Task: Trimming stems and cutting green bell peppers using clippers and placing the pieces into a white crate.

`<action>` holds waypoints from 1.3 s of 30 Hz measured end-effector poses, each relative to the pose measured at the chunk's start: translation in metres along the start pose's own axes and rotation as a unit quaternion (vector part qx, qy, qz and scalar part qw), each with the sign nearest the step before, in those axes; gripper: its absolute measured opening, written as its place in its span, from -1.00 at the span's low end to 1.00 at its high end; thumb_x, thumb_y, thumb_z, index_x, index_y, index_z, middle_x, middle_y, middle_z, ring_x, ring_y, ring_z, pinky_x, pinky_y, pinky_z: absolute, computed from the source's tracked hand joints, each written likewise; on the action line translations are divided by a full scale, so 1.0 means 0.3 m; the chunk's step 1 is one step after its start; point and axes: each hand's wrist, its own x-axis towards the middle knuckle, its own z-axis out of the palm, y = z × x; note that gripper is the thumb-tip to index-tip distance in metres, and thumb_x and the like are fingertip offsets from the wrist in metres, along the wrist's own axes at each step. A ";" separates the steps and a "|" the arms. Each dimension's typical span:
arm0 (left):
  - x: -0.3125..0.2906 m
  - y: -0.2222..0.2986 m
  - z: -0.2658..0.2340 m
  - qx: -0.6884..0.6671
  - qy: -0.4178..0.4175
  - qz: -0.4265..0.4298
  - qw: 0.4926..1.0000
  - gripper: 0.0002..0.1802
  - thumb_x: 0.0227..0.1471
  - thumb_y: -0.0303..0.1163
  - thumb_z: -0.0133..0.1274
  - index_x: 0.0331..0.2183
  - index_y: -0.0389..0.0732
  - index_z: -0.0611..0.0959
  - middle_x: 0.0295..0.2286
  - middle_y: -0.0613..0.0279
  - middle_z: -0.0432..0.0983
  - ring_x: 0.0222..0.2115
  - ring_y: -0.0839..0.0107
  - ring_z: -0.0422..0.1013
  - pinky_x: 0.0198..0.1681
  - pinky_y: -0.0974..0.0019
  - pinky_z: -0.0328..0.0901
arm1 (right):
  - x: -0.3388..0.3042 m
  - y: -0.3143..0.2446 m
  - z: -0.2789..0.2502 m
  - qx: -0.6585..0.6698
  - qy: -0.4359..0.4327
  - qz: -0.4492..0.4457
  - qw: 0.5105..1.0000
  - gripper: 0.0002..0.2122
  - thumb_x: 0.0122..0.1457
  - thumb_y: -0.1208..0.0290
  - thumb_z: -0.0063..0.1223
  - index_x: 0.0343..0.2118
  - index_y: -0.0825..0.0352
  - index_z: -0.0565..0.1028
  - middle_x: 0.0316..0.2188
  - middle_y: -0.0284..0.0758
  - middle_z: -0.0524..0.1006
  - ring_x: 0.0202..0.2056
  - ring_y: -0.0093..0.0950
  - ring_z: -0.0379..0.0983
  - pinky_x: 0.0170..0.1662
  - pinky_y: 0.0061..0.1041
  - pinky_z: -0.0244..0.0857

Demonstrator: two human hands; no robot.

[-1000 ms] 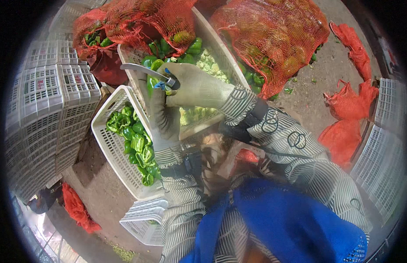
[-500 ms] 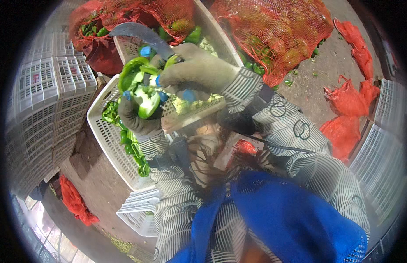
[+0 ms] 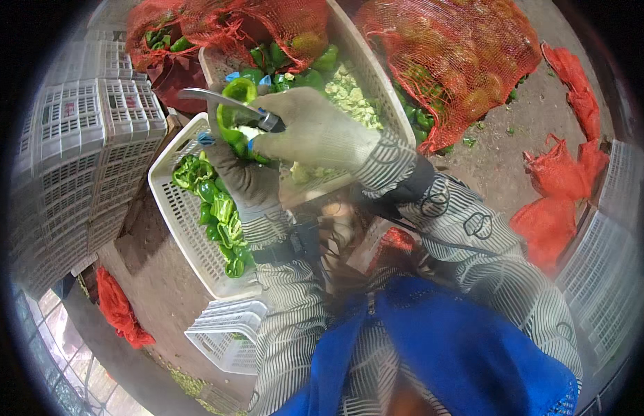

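Note:
My right hand (image 3: 308, 128), in a pale glove with blue fingertips, grips a curved knife (image 3: 214, 98) by its dark handle. The blade crosses a green bell pepper (image 3: 230, 118), which looks cut open. My left hand (image 3: 245, 173), in a darker-looking glove, is closed round the pepper from below; some of its fingers are hidden. Both hands are above the near end of a crate of peppers (image 3: 378, 52) with pale seed cores (image 3: 349, 96). Left of my left wrist, a white crate (image 3: 171, 194) has cut green peppers (image 3: 223, 220) along its right side.
Red mesh sacks of peppers (image 3: 453, 55) lie beyond and right of the crates. Stacked white crates (image 3: 93, 132) stand at the left. Empty red sacks (image 3: 547, 229) lie at the right, another red sack (image 3: 119, 312) at lower left. A small white crate (image 3: 225, 336) sits near my left forearm.
The knife blade has swung lower, from above the hands to across the pepper. The pepper has turned, and its pale inside shows less. My right hand has come down slightly.

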 end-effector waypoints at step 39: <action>0.160 0.484 -0.679 0.936 0.131 0.254 0.205 -0.13 -0.04 0.08 0.14 0.13 -0.32 0.33 0.04 -0.23 0.27 0.08 0.00 0.23 0.11 0.08 0.19 | 0.018 0.149 -0.210 -0.146 0.207 -0.052 0.966 -0.75 0.02 0.42 0.04 -0.23 0.40 0.52 -0.45 -0.10 0.52 -0.40 -0.26 0.50 -0.28 -0.35 0.35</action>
